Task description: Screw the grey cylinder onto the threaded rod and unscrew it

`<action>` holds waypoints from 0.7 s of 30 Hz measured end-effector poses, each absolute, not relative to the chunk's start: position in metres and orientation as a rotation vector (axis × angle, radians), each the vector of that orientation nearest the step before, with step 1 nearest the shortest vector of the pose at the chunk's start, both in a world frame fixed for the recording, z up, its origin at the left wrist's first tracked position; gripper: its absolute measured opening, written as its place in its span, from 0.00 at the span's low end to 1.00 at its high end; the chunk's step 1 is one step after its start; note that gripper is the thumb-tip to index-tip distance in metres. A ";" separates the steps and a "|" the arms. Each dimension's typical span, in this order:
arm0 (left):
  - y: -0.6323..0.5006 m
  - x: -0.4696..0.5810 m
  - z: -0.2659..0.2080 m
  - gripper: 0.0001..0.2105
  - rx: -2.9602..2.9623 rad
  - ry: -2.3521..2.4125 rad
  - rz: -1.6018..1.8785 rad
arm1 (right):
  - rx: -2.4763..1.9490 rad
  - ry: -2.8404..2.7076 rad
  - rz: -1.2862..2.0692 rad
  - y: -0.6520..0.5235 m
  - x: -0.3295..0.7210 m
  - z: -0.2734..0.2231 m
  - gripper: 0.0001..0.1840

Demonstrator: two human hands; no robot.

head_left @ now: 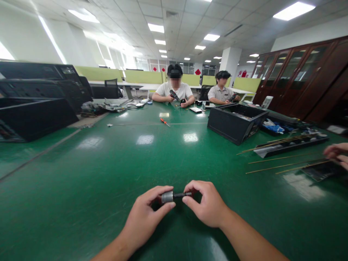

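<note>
Grey cylinder (pixel 167 197) was gripped between left hand's (pixel 145 207) thumb and fingers, dark shaft (pixel 178 195) pinched near its end by right hand (pixel 212 203), over green table (pixel 122 163). Both parts were best held in line, unbent.

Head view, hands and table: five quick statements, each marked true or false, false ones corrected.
1. The left hand holds the grey cylinder. True.
2. The right hand is spread flat, touching nothing. False: its thumb and forefinger pinch the end of the dark shaft that joins the cylinder.
3. An orange screwdriver lies on the green table, beyond both hands. True.
4. The black case right of the screwdriver is closed on top. False: its top is open.
5. Thin yellowish rods lie toward the table's right side. True.
</note>
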State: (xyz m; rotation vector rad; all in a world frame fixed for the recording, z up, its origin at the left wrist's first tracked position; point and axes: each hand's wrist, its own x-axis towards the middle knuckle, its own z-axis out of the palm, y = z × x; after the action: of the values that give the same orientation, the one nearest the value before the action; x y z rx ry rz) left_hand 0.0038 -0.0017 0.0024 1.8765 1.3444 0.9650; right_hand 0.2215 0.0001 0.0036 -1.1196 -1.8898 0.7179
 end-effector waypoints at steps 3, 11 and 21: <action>-0.002 0.004 0.002 0.14 1.879 1.353 0.959 | -1.127 -1.894 0.713 0.000 0.222 0.003 0.02; -0.002 0.003 0.001 0.14 1.872 1.364 0.972 | -1.158 -1.869 0.719 0.002 0.222 0.001 0.01; -0.001 0.003 0.001 0.14 1.881 1.361 0.983 | -1.157 -1.867 0.704 0.002 0.223 0.004 0.01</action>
State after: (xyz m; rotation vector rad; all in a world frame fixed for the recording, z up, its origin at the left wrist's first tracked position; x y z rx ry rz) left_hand 0.0026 -0.0006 0.0008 1.8807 1.3610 0.9834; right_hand 0.2227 0.0023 0.0036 -1.1569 -1.8667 0.7036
